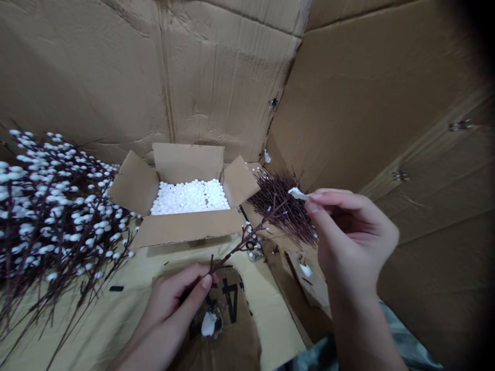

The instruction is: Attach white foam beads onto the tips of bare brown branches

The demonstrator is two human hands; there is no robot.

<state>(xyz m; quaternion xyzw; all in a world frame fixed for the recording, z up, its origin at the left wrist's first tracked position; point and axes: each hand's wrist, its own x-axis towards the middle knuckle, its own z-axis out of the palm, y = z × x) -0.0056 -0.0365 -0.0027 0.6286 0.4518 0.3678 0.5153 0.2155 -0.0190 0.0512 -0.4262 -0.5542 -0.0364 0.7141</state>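
Pinched between the thumb and fingers of my left hand (176, 304) is a dark brown artificial twig (240, 243) that slants up to the right. My right hand (353, 234) grips a small thin stick with a white, paste-like tip (297, 194), held close to the twig's upper end; whether they touch I cannot tell. Under my left hand lies a cardboard piece (237, 330) with black print and a white blob (209, 323) on it. Beyond it stands an open carton (193, 229) holding many small white foam balls (189, 197).
Twigs tipped with white balls (58, 206) are heaped on the left. A bundle of bare brown twigs (286, 206) lies right of the carton. Cardboard walls (216, 77) enclose the back and right. A small black strip (116, 288) rests on the table (135, 314).
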